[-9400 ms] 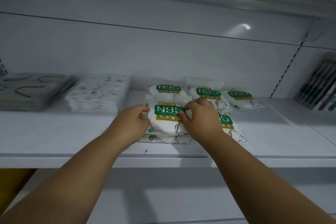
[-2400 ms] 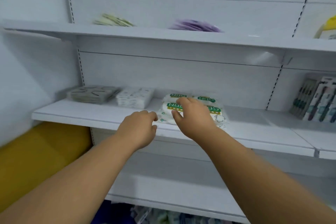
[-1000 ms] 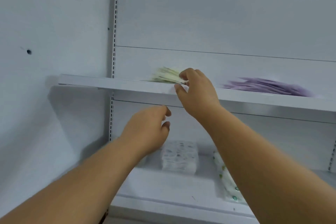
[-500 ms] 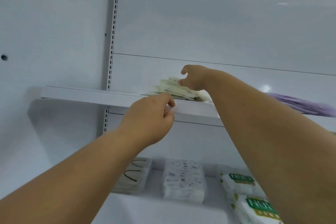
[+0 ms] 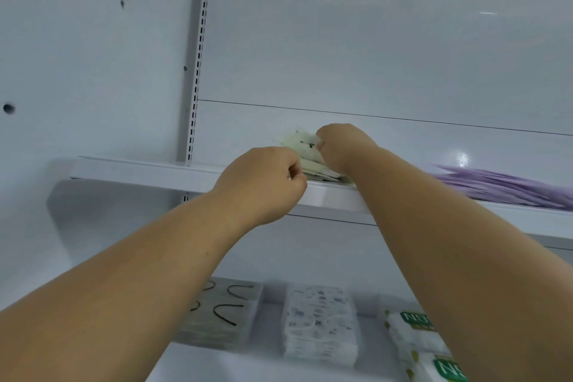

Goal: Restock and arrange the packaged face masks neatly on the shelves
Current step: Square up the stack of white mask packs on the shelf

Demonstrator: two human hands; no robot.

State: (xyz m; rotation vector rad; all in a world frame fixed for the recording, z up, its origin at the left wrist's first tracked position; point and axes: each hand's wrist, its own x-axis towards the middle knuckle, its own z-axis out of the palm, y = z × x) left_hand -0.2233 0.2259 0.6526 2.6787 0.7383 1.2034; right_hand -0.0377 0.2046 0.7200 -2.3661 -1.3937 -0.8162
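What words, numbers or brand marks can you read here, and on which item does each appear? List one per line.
"N95": green label, seen upside down, on the white packs on the lower shelf, partly hidden.
Dark marks on the pale green packs on the upper shelf: too blurred to read.
Purple packs: no readable text.

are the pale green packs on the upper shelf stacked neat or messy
Messy: the pale green packs lie fanned with edges sticking out unevenly on the upper shelf, while both hands, right and left, work them.

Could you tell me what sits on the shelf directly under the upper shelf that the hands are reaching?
Three kinds show: grey packs, speckled white packs and green-labelled N95 packs. The right arm covers whatever lies further right.
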